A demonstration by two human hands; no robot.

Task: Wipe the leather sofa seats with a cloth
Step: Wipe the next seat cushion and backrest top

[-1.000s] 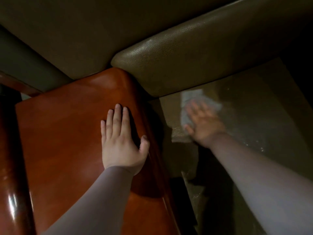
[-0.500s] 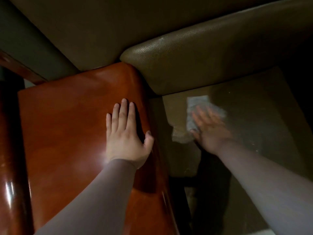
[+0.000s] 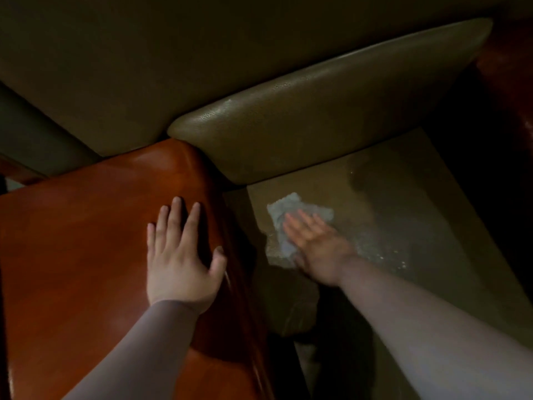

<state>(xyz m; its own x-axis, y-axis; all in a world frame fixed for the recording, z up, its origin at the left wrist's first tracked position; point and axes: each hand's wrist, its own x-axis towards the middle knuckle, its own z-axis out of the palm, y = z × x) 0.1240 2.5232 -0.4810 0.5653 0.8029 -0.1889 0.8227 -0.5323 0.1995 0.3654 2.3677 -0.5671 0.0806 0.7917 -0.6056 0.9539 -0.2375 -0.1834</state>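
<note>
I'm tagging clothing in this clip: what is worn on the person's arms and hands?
Both hands are bare: the left hand and right hand show no gloves, rings or watch. Close-fitting, plain greyish-mauve sleeves cover both forearms to the wrists, without visible markings.

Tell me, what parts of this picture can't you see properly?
Head view only:
- cloth: its near part is hidden under the right hand, which is blurred.
- sofa seat: its right side sinks into dark shadow.
- wooden armrest: part is covered by the left hand, and the left and bottom edges cut it off.
</note>
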